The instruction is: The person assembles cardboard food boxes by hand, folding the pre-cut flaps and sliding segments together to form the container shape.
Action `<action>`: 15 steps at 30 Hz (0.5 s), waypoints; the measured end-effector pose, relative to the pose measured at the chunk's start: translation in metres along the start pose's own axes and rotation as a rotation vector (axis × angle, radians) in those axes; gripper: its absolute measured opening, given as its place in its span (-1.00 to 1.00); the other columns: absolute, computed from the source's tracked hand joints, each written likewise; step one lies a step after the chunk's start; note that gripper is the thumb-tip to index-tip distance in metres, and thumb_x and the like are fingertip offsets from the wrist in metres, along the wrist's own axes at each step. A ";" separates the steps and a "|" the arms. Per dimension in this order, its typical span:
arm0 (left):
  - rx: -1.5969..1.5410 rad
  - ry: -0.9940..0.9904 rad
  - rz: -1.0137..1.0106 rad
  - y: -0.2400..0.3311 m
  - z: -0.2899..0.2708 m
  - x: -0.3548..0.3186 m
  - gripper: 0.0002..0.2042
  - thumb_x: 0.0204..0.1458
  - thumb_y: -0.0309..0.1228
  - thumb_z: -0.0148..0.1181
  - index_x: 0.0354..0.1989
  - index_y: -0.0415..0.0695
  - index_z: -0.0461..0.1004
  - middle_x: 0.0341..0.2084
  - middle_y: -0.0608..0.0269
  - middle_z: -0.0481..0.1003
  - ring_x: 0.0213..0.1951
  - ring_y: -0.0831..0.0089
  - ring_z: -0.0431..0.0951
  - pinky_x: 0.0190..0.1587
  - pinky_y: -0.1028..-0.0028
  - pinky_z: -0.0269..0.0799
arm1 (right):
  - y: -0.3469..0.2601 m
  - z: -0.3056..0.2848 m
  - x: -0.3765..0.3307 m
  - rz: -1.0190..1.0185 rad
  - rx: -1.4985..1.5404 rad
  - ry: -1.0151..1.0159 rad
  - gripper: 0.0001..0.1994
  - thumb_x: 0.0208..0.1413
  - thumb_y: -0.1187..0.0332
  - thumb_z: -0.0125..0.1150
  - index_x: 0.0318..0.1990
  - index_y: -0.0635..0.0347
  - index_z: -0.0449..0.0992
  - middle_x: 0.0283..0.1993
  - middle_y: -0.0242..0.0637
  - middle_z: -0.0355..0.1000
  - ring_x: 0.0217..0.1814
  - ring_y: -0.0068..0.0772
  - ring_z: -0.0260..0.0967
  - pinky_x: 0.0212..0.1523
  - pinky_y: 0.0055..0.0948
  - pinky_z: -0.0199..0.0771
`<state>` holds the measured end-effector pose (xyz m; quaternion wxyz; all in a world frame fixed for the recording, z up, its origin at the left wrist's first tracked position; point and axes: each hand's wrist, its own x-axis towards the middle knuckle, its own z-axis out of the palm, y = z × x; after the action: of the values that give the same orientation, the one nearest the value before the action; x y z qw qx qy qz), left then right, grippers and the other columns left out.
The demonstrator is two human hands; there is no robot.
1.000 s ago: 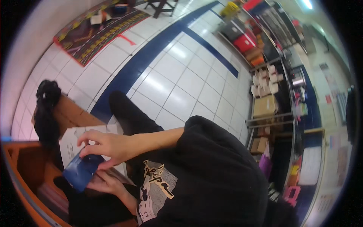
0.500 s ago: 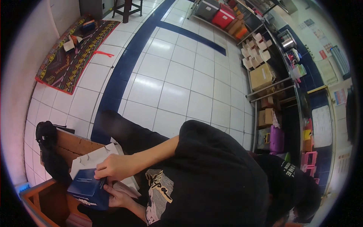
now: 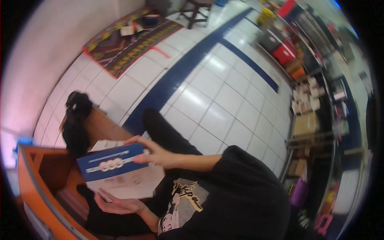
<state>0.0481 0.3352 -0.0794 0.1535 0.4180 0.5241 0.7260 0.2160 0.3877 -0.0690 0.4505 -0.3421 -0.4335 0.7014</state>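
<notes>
"Carton (image 3: 114, 169), blue and white, sits tilted above a person's lap (image 3: 114, 225), between two bare hands. The right hand (image 3: 155, 154) pinches its upper right corner, thumb on the blue face, fingers curling behind."

"And the left hand (image 3: 121, 205)?"

"Loosely open at the lower edge of the white panel (image 3: 129, 185), closed on nothing visible. Whether it touches is unclear."

"Why hold it so?"

"Likely the right hand bears the load and the left serves as a prop below. The tilt seems to turn the printed face upward."

"What stays hidden?"

"Most right fingertips and the carton's back. I cannot tell whether blue and white are one folded piece."

"Beyond that?"

"An orange box (image 3: 31, 172) stands alongside, perhaps for easy reach, its inside shadowed. A black bundle (image 3: 78, 136) nearby defies naming. Farther off, a patterned rug (image 3: 130, 44) covers some tiles (image 3: 196, 97), shelves (image 3: 310, 138) blur toward the dark rim, and the top edge cuts off a stool (image 3: 197, 5)."
</notes>
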 end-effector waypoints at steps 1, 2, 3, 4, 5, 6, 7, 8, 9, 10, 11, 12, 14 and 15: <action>0.128 0.054 0.099 0.012 0.005 0.021 -0.30 0.13 0.07 -0.14 0.15 -0.40 0.07 0.11 -0.13 0.17 0.16 0.13 0.25 0.18 0.19 0.16 | -0.003 -0.001 -0.001 0.034 -0.013 -0.057 -0.41 0.05 0.23 0.22 0.22 0.14 0.15 0.11 -0.22 0.25 0.20 -0.40 0.15 0.23 -0.40 0.09; -0.050 -0.069 0.070 0.002 -0.004 0.030 -0.42 0.19 -0.05 -0.12 0.13 -0.38 0.12 0.05 -0.07 0.22 0.10 0.20 0.29 0.16 0.29 0.18 | -0.005 -0.001 0.000 0.060 -0.029 -0.126 -0.43 0.07 0.25 0.18 0.22 0.14 0.15 0.12 -0.21 0.24 0.21 -0.41 0.13 0.23 -0.40 0.08; 0.025 -0.043 -0.116 -0.029 -0.028 0.021 -0.49 0.21 -0.14 -0.12 0.12 -0.36 0.15 0.03 -0.04 0.25 0.06 0.25 0.30 0.13 0.33 0.19 | -0.003 0.001 -0.001 0.132 -0.033 -0.156 -0.44 0.08 0.26 0.17 0.22 0.14 0.14 0.13 -0.22 0.22 0.22 -0.42 0.12 0.24 -0.40 0.06; 0.086 -0.013 -0.309 -0.053 -0.052 0.012 -0.56 0.23 -0.22 -0.11 0.11 -0.35 0.17 0.01 -0.01 0.27 0.03 0.30 0.32 0.11 0.36 0.21 | 0.003 0.001 0.000 0.177 -0.035 -0.197 -0.45 0.08 0.27 0.16 0.21 0.14 0.13 0.13 -0.22 0.22 0.23 -0.42 0.11 0.24 -0.40 0.05; 0.161 -0.033 -0.427 -0.043 -0.050 0.013 -0.61 0.24 -0.27 -0.11 0.10 -0.33 0.20 -0.02 0.03 0.29 -0.01 0.35 0.32 0.08 0.39 0.22 | 0.010 0.003 0.000 0.222 -0.050 -0.238 -0.45 0.09 0.27 0.15 0.21 0.14 0.13 0.14 -0.22 0.21 0.23 -0.43 0.10 0.25 -0.40 0.05; 0.232 -0.066 -0.551 -0.031 -0.039 0.019 -0.65 0.24 -0.33 -0.10 0.09 -0.32 0.22 -0.05 0.06 0.31 -0.05 0.39 0.32 0.06 0.41 0.22 | 0.019 0.000 0.003 0.273 -0.078 -0.199 -0.45 0.07 0.19 0.16 0.20 0.02 0.12 0.02 -0.28 0.27 -0.01 -0.52 0.14 -0.18 -0.52 0.04; 0.267 -0.127 -0.600 -0.035 -0.040 0.023 -0.61 0.24 -0.31 -0.09 0.13 -0.31 0.18 0.02 0.03 0.28 0.03 0.35 0.30 0.11 0.39 0.18 | 0.019 -0.003 0.013 0.339 -0.093 -0.150 -0.46 0.06 0.19 0.17 0.18 0.03 0.13 -0.02 -0.30 0.28 -0.04 -0.52 0.16 -0.20 -0.51 0.09; 0.301 -0.189 -0.650 -0.041 -0.042 0.027 -0.57 0.23 -0.30 -0.07 0.18 -0.30 0.15 0.09 0.00 0.25 0.11 0.31 0.27 0.17 0.38 0.13 | 0.021 -0.006 0.025 0.399 -0.106 -0.105 -0.47 0.05 0.19 0.18 0.15 0.03 0.15 -0.05 -0.33 0.29 -0.07 -0.51 0.19 -0.22 -0.50 0.14; 0.313 -0.152 -0.649 -0.046 -0.038 0.027 -0.57 0.23 -0.30 -0.07 0.18 -0.30 0.15 0.09 0.00 0.25 0.11 0.31 0.27 0.17 0.38 0.13 | 0.023 -0.010 0.037 0.465 -0.116 -0.058 -0.48 0.03 0.19 0.19 0.13 0.04 0.16 -0.09 -0.35 0.30 -0.10 -0.50 0.22 -0.24 -0.49 0.19; 0.232 -0.166 -0.507 -0.048 -0.031 0.026 -0.53 0.22 -0.30 -0.07 0.23 -0.28 0.08 0.16 -0.03 0.17 0.20 0.25 0.17 0.23 0.34 0.03 | 0.021 -0.019 0.062 0.578 -0.056 0.031 -0.52 0.02 0.30 0.19 0.11 0.09 0.22 0.01 -0.32 0.28 0.12 -0.40 0.20 0.09 -0.35 0.28; 0.146 -0.196 -0.368 -0.046 -0.022 0.025 -0.49 0.22 -0.30 -0.07 0.28 -0.27 0.02 0.24 -0.05 0.10 0.30 0.20 0.06 0.29 0.31 -0.07 | 0.024 -0.047 0.093 0.442 0.083 0.041 -0.65 -0.02 0.31 0.23 -0.06 0.06 0.34 -0.13 -0.36 0.34 0.00 -0.40 0.28 -0.03 -0.33 0.38; 0.160 -0.165 -0.368 -0.043 -0.022 0.030 -0.49 0.22 -0.30 -0.07 0.28 -0.27 0.02 0.24 -0.05 0.10 0.30 0.20 0.06 0.29 0.31 -0.07 | -0.021 -0.037 0.126 0.434 0.127 0.037 -0.75 0.02 0.21 0.19 -0.18 0.06 0.39 -0.20 -0.34 0.39 -0.06 -0.37 0.33 -0.05 -0.30 0.37; 0.029 -0.146 -0.308 -0.032 -0.019 0.035 -0.41 0.21 -0.29 -0.07 0.34 -0.23 -0.11 0.33 -0.05 -0.06 0.38 0.13 -0.20 0.34 0.22 -0.30 | -0.048 -0.087 0.201 0.122 0.154 0.269 -0.47 0.09 -0.13 0.02 0.07 0.02 0.31 0.02 -0.24 0.35 0.08 -0.23 0.30 0.05 -0.05 0.30; 0.062 -0.106 -0.295 -0.030 -0.024 0.040 -0.45 0.22 -0.28 -0.09 0.31 -0.23 -0.06 0.31 -0.04 -0.01 0.35 0.12 -0.08 0.32 0.20 -0.16 | -0.061 -0.104 0.227 0.080 0.009 0.414 -0.25 0.04 -0.23 0.00 0.23 0.00 -0.08 0.20 -0.10 0.15 0.25 -0.09 0.06 0.13 0.19 0.03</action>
<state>-0.0006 0.3587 -0.0909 0.2730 0.3786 0.5932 0.6559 0.2457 0.6433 -0.0736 0.5033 -0.4940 -0.3146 0.6354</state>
